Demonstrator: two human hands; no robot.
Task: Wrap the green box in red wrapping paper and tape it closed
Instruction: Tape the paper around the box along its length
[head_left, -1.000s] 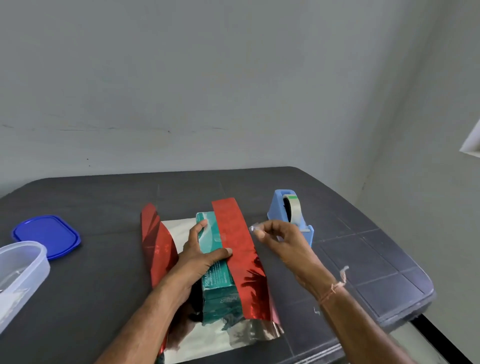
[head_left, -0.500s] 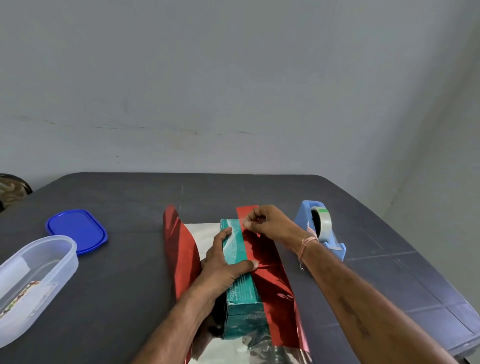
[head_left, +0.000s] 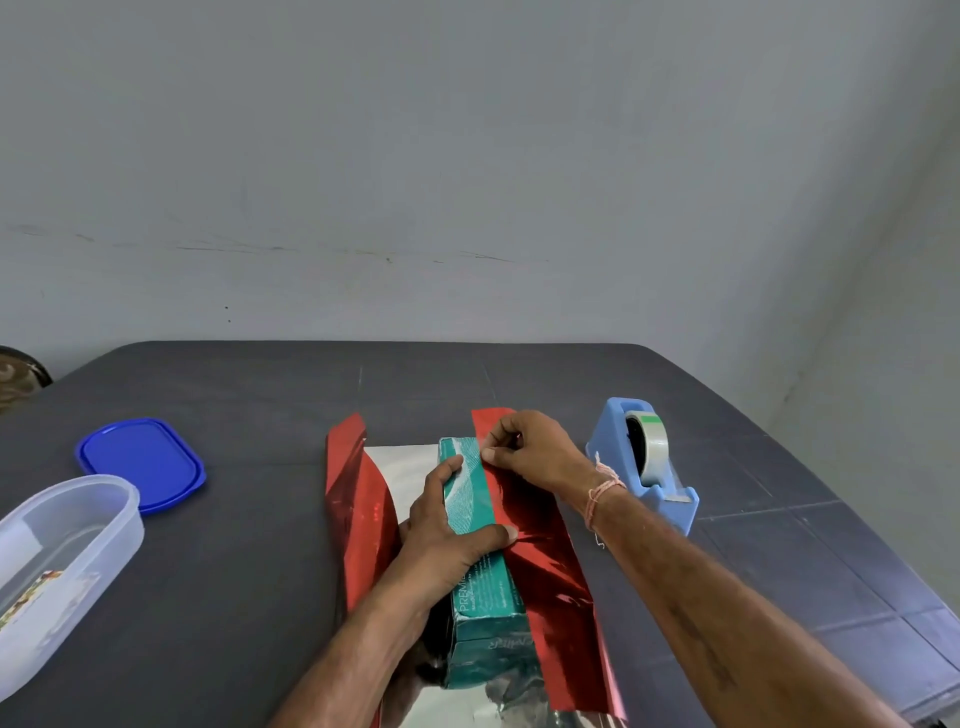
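The green box (head_left: 485, 587) lies lengthwise on the red wrapping paper (head_left: 550, 582), whose silver inner side faces up. The paper's right flap is folded onto the box top; its left flap (head_left: 358, 509) stands up beside the box. My left hand (head_left: 452, 525) rests flat on the box, its thumb pressing the edge of the right flap down. My right hand (head_left: 524, 452) is at the far end of that edge, fingertips pinching a small piece of clear tape against paper and box. The tape itself is barely visible.
A blue tape dispenser (head_left: 644, 462) stands just right of my right wrist. At the left of the dark table (head_left: 234, 571) lie a blue lid (head_left: 140, 465) and a clear plastic container (head_left: 62, 561). The table's right edge runs close by.
My right hand carried the tape piece from beside the dispenser to the far end of the right flap and lowered it there. My left hand has kept its place on the box.
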